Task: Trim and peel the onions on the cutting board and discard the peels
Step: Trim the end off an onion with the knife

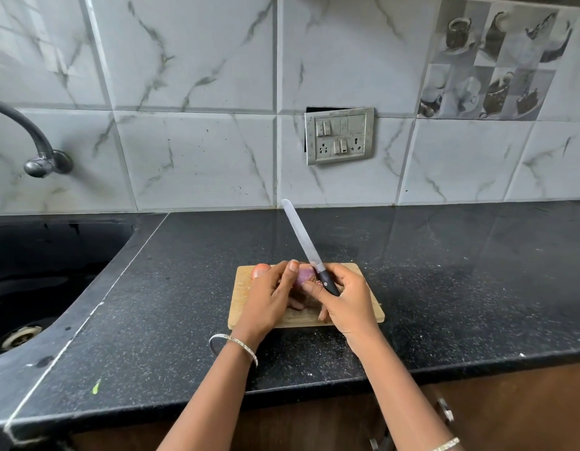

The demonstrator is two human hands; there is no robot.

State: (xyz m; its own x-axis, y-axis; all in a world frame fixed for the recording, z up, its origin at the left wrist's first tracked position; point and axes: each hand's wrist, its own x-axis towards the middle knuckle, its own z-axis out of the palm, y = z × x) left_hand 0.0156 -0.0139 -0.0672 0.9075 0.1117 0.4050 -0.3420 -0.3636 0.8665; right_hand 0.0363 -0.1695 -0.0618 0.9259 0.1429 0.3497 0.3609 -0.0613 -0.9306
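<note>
Hands over the wooden cutting board: left hand grips a purple peeled onion, right hand clasps a black-handled knife.

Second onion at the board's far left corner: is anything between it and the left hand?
Nothing separate blocks it. The second onion sits just beyond the left hand, whose knuckles partly hide it. That hand is occupied holding the purple onion, and the right hand grips the knife.

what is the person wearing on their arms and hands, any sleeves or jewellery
No sleeves show: both forearms are bare as far as the frame reaches. The left wrist carries two thin silver-coloured bangles, one plain, one patterned. The right arm has a similar patterned bangle at the frame's bottom edge. No gloves; no rings visible.
</note>
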